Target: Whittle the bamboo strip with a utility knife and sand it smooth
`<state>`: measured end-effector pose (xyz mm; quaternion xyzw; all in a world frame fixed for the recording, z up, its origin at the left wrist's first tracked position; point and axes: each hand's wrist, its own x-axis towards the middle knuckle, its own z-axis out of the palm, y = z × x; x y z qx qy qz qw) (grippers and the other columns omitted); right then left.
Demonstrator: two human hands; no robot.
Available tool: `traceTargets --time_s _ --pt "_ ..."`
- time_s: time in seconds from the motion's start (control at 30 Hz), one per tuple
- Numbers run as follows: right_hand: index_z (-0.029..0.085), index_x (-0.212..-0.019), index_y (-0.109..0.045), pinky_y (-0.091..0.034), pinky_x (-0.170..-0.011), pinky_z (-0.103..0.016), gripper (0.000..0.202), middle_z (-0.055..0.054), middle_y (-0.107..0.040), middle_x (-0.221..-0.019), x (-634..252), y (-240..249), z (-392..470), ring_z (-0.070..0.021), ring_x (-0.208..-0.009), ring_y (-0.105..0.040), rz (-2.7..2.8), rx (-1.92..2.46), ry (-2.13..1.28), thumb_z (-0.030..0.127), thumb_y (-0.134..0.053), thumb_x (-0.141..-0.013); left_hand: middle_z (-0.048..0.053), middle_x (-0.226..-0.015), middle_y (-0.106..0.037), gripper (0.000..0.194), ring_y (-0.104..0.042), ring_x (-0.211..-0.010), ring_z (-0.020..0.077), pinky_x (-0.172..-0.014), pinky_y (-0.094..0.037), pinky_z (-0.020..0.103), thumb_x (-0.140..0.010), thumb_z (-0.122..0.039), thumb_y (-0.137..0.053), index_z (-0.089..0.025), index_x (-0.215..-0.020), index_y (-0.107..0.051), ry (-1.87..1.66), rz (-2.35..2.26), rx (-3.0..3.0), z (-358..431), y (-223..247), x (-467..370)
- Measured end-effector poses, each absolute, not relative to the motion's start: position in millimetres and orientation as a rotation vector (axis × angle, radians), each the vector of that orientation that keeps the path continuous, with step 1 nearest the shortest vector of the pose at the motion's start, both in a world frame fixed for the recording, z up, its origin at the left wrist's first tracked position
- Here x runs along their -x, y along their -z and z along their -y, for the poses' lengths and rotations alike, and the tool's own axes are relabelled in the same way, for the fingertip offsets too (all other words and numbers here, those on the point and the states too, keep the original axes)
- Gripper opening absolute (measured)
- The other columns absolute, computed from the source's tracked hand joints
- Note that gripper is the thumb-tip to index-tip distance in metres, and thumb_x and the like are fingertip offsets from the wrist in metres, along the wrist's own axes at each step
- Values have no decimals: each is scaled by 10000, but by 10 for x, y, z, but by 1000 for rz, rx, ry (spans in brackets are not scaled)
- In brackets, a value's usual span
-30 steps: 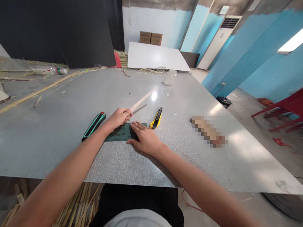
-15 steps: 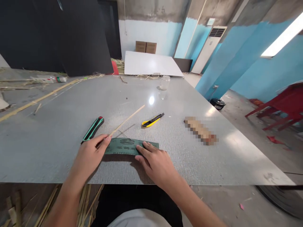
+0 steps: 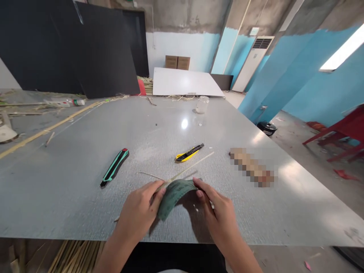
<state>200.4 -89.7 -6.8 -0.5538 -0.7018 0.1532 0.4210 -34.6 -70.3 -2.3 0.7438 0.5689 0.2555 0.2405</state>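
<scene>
A green strip of sandpaper [image 3: 176, 195] with dark print arches up between my hands above the table. My left hand [image 3: 142, 206] is closed, pinching a thin bamboo strip [image 3: 193, 167] at the sandpaper's left end; the strip points away to the right. The sandpaper's right end is gripped between the thumb and fingers of my right hand [image 3: 220, 210]. Beyond the hands lies a yellow and black utility knife [image 3: 189, 153]. Left of my left hand rests a teal and black utility knife [image 3: 114, 167]. A thin sliver [image 3: 150, 175] sticks out near the bamboo strip.
A blurred-out brown object [image 3: 251, 167] lies on the grey table [image 3: 71, 204] at the right. Further back stands a clear jar [image 3: 202, 105]. A long bamboo strip [image 3: 54, 124] and a plastic bottle [image 3: 64, 102] lie at the left. Bamboo sticks [image 3: 75, 256] show below the front edge.
My right hand has come off the flat sandpaper and now lifts its right end, bending it into an arch. My left hand has shifted right with the bamboo strip. The view has tilted slightly.
</scene>
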Motion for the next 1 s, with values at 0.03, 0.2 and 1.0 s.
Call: traceTargets --time_s 0.03,0.2,1.0 --pt "207 -1290 -727 -603 -762 -233 327 -64 -819 -1114 -2017 94 916 -166 -921 -796 1766 1376 -384 283 -496 -1071 15 -1238 -779 400 -742 -1089 232 -905 -546 360 -1090 -482 -392 -297 -1255 -705 -689 -1528 -2040 706 30 317" --pt "215 -1151 -772 -567 -666 -225 316 -41 -825 -955 -2123 180 931 -151 -749 -770 1648 1399 -346 300 -481 -1062 33 -1124 -799 433 -753 -1021 234 -855 -553 353 -1079 -517 -410 -285 -1350 -656 -598 -1476 -2009 731 24 279" --pt "201 -1048 -794 -573 -736 -336 422 -97 -803 -984 -2121 76 993 -250 -857 -733 887 1309 -1229 585 -717 -892 58 -1294 -688 470 -654 -1155 261 -936 -560 371 -897 -382 -748 -309 -1343 -619 -701 -1151 -1789 860 -101 -63"
